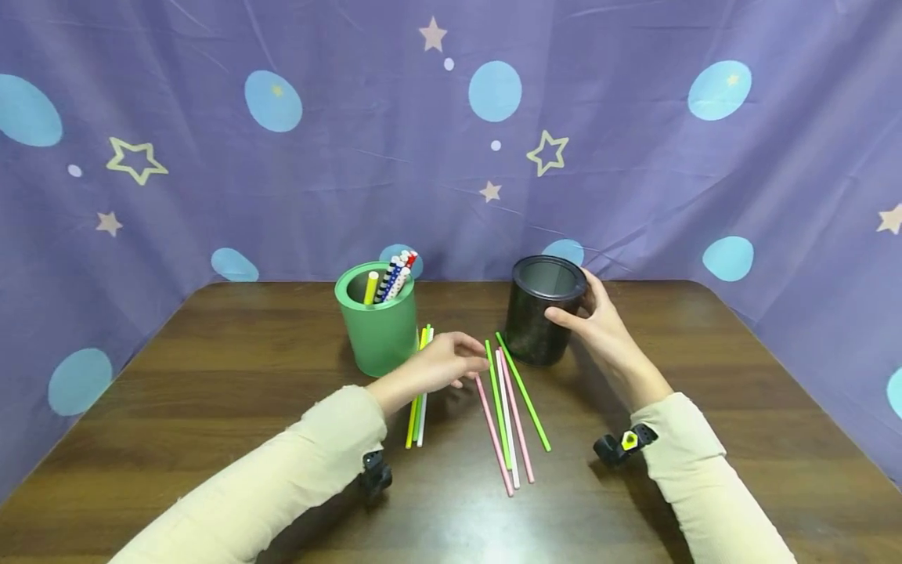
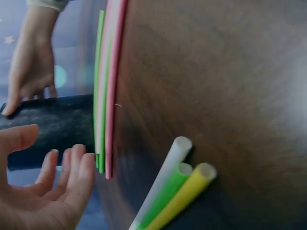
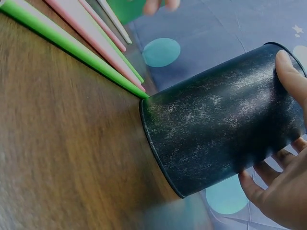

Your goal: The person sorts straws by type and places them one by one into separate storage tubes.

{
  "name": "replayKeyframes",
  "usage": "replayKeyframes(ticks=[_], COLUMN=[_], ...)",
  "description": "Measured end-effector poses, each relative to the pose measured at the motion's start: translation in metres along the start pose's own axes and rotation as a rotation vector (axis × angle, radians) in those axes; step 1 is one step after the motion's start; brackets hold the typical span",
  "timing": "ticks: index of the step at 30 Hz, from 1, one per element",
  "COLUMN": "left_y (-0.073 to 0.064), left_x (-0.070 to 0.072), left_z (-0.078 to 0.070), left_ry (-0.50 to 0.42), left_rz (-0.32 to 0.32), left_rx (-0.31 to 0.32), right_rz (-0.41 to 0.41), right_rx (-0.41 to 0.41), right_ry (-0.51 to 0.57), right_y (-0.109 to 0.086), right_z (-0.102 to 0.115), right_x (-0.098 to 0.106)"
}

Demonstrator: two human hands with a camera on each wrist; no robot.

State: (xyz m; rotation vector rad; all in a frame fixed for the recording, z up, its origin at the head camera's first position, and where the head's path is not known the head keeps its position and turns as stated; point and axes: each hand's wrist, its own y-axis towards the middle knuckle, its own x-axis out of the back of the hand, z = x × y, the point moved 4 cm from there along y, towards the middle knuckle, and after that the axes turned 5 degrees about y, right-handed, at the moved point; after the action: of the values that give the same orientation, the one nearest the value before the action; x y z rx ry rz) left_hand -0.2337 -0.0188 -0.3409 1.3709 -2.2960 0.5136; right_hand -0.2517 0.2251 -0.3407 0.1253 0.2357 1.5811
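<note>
On the right, my right hand [image 1: 599, 317] grips a black cylindrical can [image 1: 539, 329] by its upper part, thumb on the near side and fingers round the far side. The can stands upright with its top open; in the right wrist view its dark, scuffed wall [image 3: 211, 115] fills the middle. My left hand [image 1: 440, 362] hovers between the two straw groups, fingers loosely bent, and the left wrist view shows nothing in its palm [image 2: 48, 201]. Just right of it lie several pink, green and white straws [image 1: 506, 415]. Yellow, green and white straws [image 1: 416, 423] lie partly behind the left wrist.
A green can [image 1: 380, 337] stands upright at the back left, holding several patterned straws [image 1: 395, 278] and a yellow one [image 1: 370, 288]. The brown wooden table [image 1: 247, 368] ends at a purple curtain [image 1: 380, 117] with stars and blue ovals.
</note>
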Motion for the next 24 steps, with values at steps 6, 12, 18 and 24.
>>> replayKeyframes(ticks=[6,12,18,24], left_y=[0.014,0.019,0.026,0.030], left_x=[-0.003,-0.007,-0.006,-0.002], left_z=[-0.002,0.002,0.005,0.008], left_ry=[0.326,0.482,0.481,0.411], left_rz=[-0.044,-0.023,-0.013,-0.005], left_rx=[0.023,0.023,0.047,0.091], right_rz=[0.003,0.008,0.000,-0.007], right_rx=[0.011,0.010,0.030,0.032], right_ry=[-0.002,-0.071,-0.091,-0.095], right_y=[0.000,0.001,0.001,0.000], right_z=[0.000,0.000,0.002,0.002], right_x=[0.000,0.000,0.000,0.001])
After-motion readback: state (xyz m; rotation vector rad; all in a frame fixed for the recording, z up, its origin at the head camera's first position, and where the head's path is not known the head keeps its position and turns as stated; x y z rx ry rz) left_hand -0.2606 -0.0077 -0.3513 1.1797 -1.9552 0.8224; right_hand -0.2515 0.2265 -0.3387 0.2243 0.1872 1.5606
